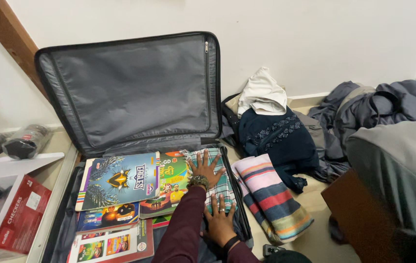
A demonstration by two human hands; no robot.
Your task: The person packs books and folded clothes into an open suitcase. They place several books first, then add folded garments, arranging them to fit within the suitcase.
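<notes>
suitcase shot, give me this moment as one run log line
left hand flat on checked cloth | right hand flat on same cloth | cloth in open suitcase beside books | striped towel on floor

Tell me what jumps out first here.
An open suitcase on the floor, lid propped against the wall, with colourful books packed on its left side. Both hands, left and right, press on a checked cloth inside it. A striped towel lies just right.
</notes>
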